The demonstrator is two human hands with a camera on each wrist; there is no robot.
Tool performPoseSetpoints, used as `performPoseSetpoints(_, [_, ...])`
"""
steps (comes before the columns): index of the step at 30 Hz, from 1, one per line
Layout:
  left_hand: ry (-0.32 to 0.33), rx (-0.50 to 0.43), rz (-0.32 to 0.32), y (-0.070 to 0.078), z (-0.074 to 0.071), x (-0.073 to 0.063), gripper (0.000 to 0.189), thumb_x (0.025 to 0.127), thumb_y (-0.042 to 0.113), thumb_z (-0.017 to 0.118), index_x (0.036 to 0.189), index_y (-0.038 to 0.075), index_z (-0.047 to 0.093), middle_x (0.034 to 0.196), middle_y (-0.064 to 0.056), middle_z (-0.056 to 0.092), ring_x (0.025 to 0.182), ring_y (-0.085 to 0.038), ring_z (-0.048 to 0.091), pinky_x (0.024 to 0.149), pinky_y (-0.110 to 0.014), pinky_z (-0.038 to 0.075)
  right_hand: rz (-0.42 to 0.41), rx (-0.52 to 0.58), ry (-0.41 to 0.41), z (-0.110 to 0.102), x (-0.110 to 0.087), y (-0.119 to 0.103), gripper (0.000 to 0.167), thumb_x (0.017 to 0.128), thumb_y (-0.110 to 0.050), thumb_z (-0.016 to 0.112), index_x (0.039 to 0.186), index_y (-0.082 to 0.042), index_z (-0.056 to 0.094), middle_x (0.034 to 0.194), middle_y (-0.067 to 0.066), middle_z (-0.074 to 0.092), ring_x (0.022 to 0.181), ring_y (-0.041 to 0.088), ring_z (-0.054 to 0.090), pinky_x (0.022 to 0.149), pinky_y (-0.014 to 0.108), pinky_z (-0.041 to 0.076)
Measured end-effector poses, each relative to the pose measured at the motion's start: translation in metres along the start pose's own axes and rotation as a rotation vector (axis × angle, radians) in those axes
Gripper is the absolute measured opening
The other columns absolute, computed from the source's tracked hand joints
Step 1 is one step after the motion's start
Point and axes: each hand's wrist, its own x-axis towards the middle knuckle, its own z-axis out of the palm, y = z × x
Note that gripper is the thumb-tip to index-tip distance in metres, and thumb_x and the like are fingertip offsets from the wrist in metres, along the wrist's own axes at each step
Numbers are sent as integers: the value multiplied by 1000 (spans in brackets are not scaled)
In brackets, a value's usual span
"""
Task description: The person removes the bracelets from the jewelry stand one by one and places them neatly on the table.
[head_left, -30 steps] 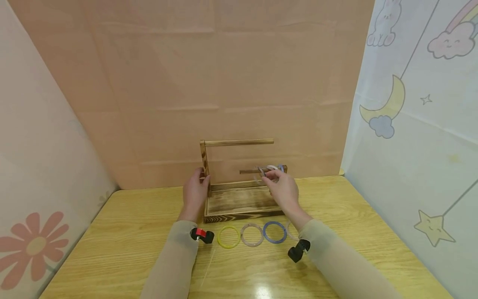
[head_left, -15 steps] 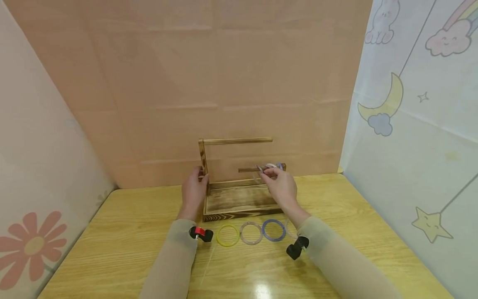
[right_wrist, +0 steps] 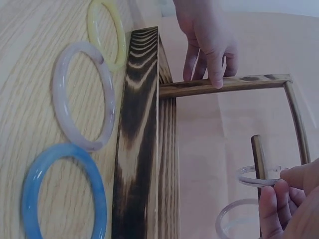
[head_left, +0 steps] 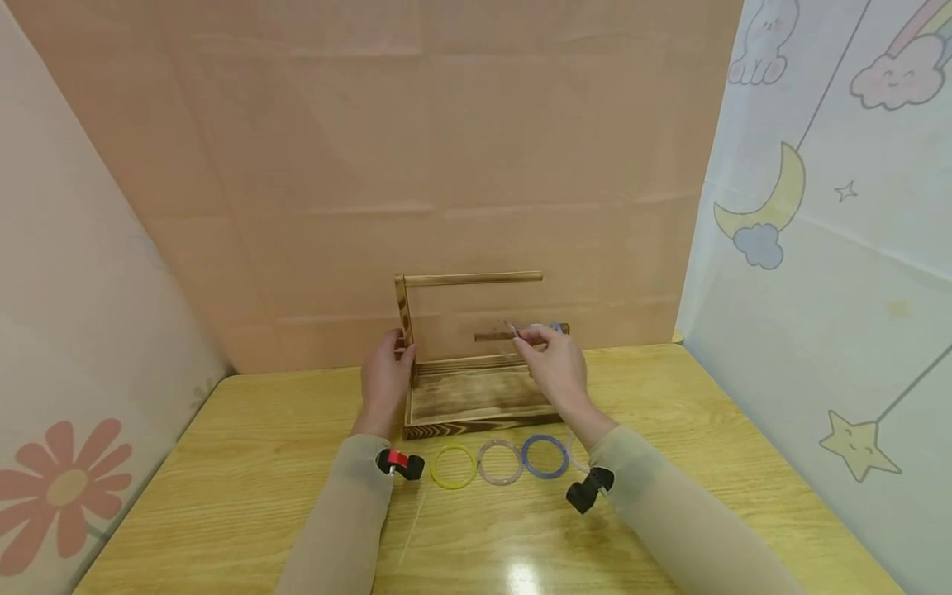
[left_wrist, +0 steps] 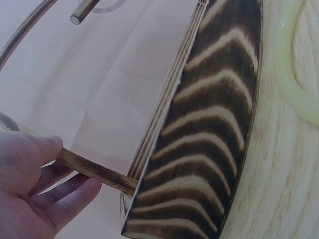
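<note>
My left hand (head_left: 384, 380) grips the left upright post (left_wrist: 94, 168) of a dark-grained wooden stand (head_left: 461, 430), thumb on one side and fingers on the other. At the stand's short lower rod (right_wrist: 257, 149), my right hand (head_left: 559, 368) pinches a clear, pale bangle (right_wrist: 254, 181) between thumb and fingers. That bangle encircles the rod near its free end. Farther along the rod, another pale bangle (right_wrist: 220, 219) shows in the right wrist view. A blue bangle (head_left: 556, 327) sits near the rod's right support, partly covered by my right hand.
Bangles lie in a row before the stand: yellow (head_left: 454, 487), pale lilac (head_left: 500, 483), blue (head_left: 545, 477), and a pale one (head_left: 571, 454) partly behind my right wrist. A longer upper rod (head_left: 476, 278) reaches right from the post. Fabric walls surround the wooden table (head_left: 260, 479).
My right hand has shifted slightly left with the pinched bangle, toward the lower rod's free end. My left hand stays on the post.
</note>
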Motion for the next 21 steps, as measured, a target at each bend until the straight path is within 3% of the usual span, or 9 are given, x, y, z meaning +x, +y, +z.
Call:
performPoseSetpoints(8, [-2, 5, 6, 1, -1, 1, 37, 111, 16, 70, 143, 0, 65, 131, -21, 74, 113, -40, 76, 94, -57, 62, 7, 38, -19, 2, -2, -11, 21, 106, -31, 77, 114, -13, 83, 106, 4, 79, 66, 17, 72, 55, 30, 55])
performPoseSetpoints(15, [-11, 1, -6, 1, -2, 1, 37, 111, 17, 70, 143, 0, 65, 131, -21, 74, 113, -40, 76, 95, -57, 62, 1, 74, -25, 7, -2, -16, 20, 106, -28, 79, 115, -11, 83, 104, 5, 79, 70, 26, 74, 55, 28, 54])
performPoseSetpoints(21, [-16, 10, -10, 1, -2, 1, 37, 111, 17, 70, 144, 0, 64, 132, -21, 74, 114, -40, 76, 95, -57, 62, -23, 88, -33, 8, 2, -19, 20, 106, -28, 78, 115, -10, 83, 103, 4, 80, 73, 27, 72, 54, 25, 50])
